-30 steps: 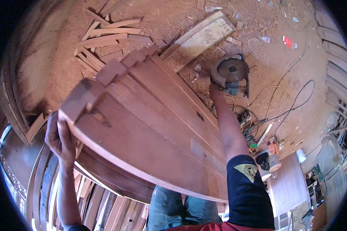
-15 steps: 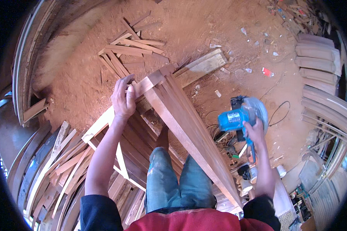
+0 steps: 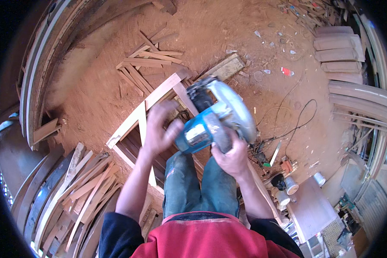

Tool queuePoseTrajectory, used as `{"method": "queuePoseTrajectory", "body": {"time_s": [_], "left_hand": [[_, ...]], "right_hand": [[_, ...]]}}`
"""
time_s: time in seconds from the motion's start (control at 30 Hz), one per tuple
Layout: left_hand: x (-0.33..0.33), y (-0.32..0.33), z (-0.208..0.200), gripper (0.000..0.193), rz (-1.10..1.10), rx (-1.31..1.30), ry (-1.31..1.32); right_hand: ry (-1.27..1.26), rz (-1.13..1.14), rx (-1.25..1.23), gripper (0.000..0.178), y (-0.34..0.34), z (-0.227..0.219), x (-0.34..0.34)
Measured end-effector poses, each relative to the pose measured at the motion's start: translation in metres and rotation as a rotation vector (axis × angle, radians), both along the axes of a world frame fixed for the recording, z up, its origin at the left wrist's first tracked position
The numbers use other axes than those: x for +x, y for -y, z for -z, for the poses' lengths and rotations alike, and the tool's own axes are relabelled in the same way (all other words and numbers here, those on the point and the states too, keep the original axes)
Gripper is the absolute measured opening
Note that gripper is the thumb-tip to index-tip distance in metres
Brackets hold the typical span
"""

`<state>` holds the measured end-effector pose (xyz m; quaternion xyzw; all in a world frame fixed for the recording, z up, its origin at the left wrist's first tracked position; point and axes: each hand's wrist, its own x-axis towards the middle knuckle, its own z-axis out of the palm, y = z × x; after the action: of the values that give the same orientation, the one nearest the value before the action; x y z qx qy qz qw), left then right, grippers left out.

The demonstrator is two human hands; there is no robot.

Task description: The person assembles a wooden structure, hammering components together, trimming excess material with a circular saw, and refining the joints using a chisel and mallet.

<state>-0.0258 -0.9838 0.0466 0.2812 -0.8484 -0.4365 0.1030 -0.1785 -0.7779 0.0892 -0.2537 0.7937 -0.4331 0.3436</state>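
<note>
A blue circular saw with a pale blade guard hangs in front of my thighs, over the wooden frame. My right hand is wrapped around its handle. Beside the saw's motor end is my left hand, blurred by motion, thumb apart from the fingers and nothing visible in it. Below them lies the wooden frame, with pale rails and a diagonal brace; the saw and my arms hide much of it.
Cut wood strips lie on the sawdust-covered ground ahead. A timber pile stands at left, with stacked curved boards at right. A black cable loops on the ground near several small tubs.
My right hand has brought the saw left, from beside the frame to over it. My left hand has come off the frame's corner and moved back toward the saw.
</note>
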Motion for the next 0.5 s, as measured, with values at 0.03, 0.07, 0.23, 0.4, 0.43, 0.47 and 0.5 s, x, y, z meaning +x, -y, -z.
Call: {"method": "queuePoseTrajectory", "body": {"time_s": [0.03,0.07,0.23,0.4,0.43,0.47,0.5], "left_hand": [[0.000,-0.017,-0.008,0.071,0.128,-0.038,0.041],[0.001,-0.030,-0.019,0.082,0.160,-0.084,0.132],[0.026,-0.075,-0.002,0.092,0.076,-0.271,0.459],[0.037,-0.068,0.022,0.068,0.064,-0.228,0.377],[0.037,-0.064,0.021,0.061,0.055,-0.190,0.354],[0.038,-0.060,0.021,0.055,0.033,-0.156,0.327],[0.039,-0.056,0.023,0.053,0.036,-0.187,0.322]], "right_hand": [[0.023,-0.003,0.017,0.047,0.003,0.006,0.008],[-0.009,-0.023,0.007,0.048,0.009,0.006,0.017],[-0.017,-0.123,-0.008,0.052,0.019,0.013,0.060],[0.023,-0.155,-0.015,0.055,0.022,0.022,0.075],[0.036,-0.162,-0.016,0.055,0.025,0.021,0.075],[0.040,-0.179,-0.038,0.057,0.028,0.022,0.075],[0.045,-0.177,-0.032,0.057,0.032,0.023,0.075]]}}
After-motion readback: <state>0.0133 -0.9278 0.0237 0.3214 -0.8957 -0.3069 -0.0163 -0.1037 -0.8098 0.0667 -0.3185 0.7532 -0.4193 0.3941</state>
